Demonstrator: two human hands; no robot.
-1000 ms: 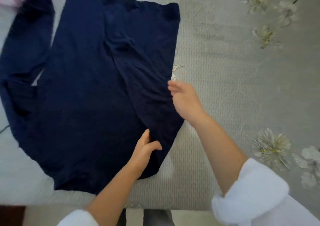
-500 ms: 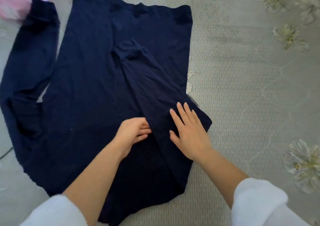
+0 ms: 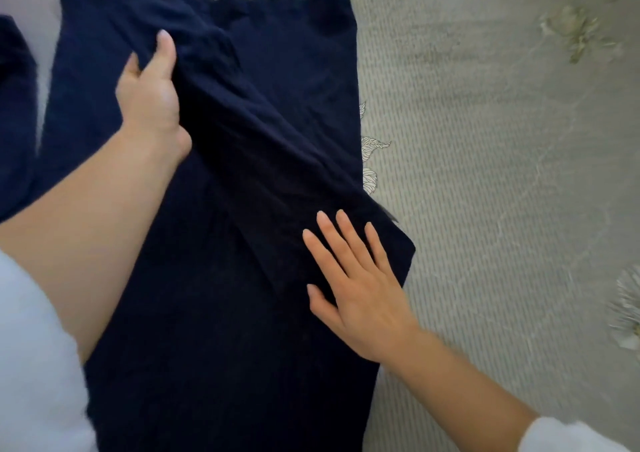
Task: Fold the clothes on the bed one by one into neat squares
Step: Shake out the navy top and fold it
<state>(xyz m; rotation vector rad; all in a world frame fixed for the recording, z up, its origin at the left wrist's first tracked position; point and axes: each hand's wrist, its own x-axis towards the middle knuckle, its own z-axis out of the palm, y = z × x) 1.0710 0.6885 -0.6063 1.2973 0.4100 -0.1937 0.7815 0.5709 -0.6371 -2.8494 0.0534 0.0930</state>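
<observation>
On the grey bedspread [image 3: 485, 181], a navy top [image 3: 225, 313] is lying flat, its neckline pointing away from the person and its hem running out of view at the bottom. Its folded-in sleeve [image 3: 270, 146] is crossing the body on a slant, from near the collar down to the right-hand edge, and it is bunching into ridges at its upper end.

The left hand [image 3: 149, 95] is holding that upper end. The thumb is lying outside the cloth and the fingers are tucked beneath it, mostly hidden, so this is reading as a pinch and lift rather than a flat press. The right hand [image 3: 356, 285] is resting open on the sleeve's lower end, fingers spread and straight, pinning it just inside the garment's right edge.

The slant is posing the main risk. If the left hand is laying the sleeve down crooked, the side fold is likely going to end up skewed and the finished shape is not going to be square. A pull that is too strong could be dragging the cloth out from under the flat palm, or shifting the whole body across the slippery-looking cover. Any ridges pressed in now are probably going to be trapped inside later folds.

The other sleeve [image 3: 14, 122] is trailing off at the left, not yet folded in. Embroidered flowers [image 3: 575, 32] are lying well apart, to the right.
</observation>
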